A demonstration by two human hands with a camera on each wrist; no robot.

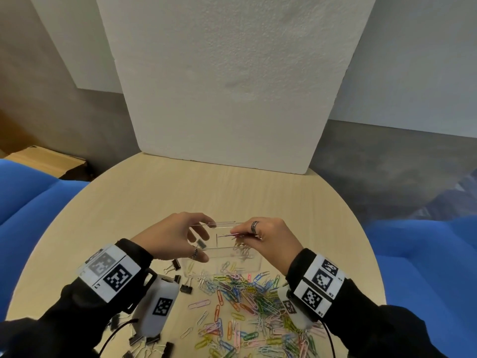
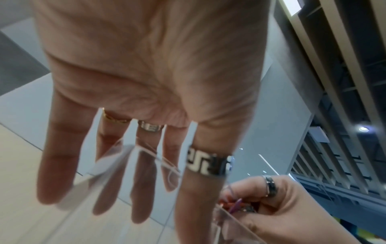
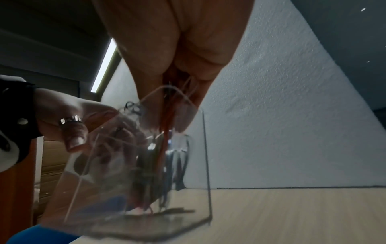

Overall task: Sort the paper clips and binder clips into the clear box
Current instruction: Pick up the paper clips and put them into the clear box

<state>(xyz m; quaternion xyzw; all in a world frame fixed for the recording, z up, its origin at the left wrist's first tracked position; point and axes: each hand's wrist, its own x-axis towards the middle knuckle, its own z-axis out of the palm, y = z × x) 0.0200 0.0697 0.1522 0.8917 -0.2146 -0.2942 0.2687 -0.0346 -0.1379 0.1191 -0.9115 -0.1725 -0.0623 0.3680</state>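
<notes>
The clear box (image 1: 224, 250) stands on the table just beyond the clip pile. My left hand (image 1: 198, 239) grips its left end, thumb on the near wall and fingers over the far rim (image 2: 117, 163). A black binder clip (image 1: 201, 245) lies in the left compartment. My right hand (image 1: 236, 233) pinches a bunch of coloured paper clips (image 3: 167, 115) over the right compartment, their ends hanging inside the box (image 3: 205, 148). More paper clips (image 1: 242, 250) lie in that compartment. Loose coloured paper clips (image 1: 247, 306) cover the table near me.
Black binder clips (image 1: 178, 264) lie to the left of the pile and near the table's front left edge (image 1: 154, 342). A white foam board (image 1: 227, 86) stands at the back of the round wooden table (image 1: 206, 189). Blue seats (image 1: 426, 254) flank it.
</notes>
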